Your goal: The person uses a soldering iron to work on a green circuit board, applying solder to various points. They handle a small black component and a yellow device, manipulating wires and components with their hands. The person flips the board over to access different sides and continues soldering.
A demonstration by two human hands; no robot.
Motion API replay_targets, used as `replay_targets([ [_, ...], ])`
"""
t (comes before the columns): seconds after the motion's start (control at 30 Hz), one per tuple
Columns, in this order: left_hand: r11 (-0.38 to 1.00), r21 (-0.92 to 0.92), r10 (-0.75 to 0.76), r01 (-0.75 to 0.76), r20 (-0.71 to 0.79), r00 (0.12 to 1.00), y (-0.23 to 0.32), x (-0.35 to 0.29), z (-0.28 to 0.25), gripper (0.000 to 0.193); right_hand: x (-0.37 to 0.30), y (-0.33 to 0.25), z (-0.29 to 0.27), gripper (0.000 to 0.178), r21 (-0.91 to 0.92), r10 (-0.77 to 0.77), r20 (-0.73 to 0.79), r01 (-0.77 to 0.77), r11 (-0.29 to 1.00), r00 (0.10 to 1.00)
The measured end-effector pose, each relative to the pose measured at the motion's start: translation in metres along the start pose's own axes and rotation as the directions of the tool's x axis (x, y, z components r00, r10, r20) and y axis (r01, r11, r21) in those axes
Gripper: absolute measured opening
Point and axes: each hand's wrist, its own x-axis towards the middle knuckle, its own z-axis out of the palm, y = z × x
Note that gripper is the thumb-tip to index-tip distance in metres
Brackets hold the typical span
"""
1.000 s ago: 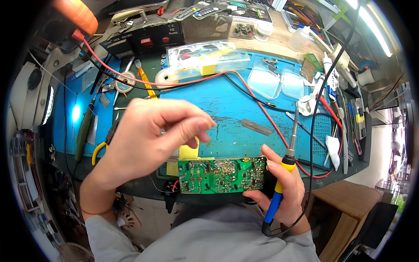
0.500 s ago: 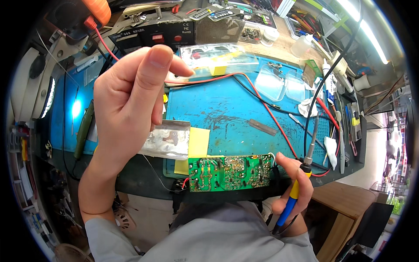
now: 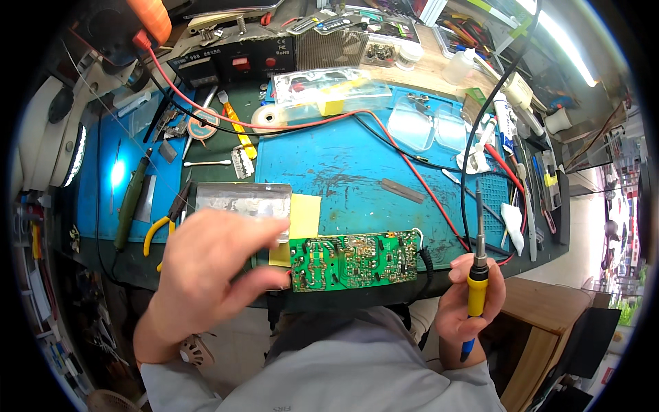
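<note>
Soldering iron [image 3: 476,294] tip-up in right hand [image 3: 453,310], left hand [image 3: 213,264] by the circuit board [image 3: 355,262].
Board's at the near edge of the desk [image 3: 542,253]. Left thumb and fingers parted wide at its left end, can't tell if touching; wrist bent inward. Right fingers wrapped round the iron's yellow grip. Black box [image 3: 257,70] behind carries white lettering.
</note>
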Motion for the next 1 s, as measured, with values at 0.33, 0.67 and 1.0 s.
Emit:
replay_targets([
  [0.33, 0.969, 0.198, 0.139, -0.147, 0.054, 0.989, 0.005, -0.041, -0.021, 0.023, -0.002, 0.0, -0.001, 0.076, -0.002, -0.041, 0.036, 0.041, 0.999, 0.999],
  [0.67, 0.963, 0.171, 0.204, -0.211, 0.054, 0.977, 0.006, -0.045, -0.019, 0.026, 0.01, -0.018, -0.007, 0.044, 0.003, -0.086, 0.087, 0.086, 0.996, 0.992],
  [1.0, 0.903, 0.397, 0.156, -0.163, 0.051, 0.987, -0.03, -0.065, -0.007, 0.032, 0.02, -0.028, -0.014, 0.049, 0.085, -0.063, 0.167, 0.049, 0.995, 0.984],
])
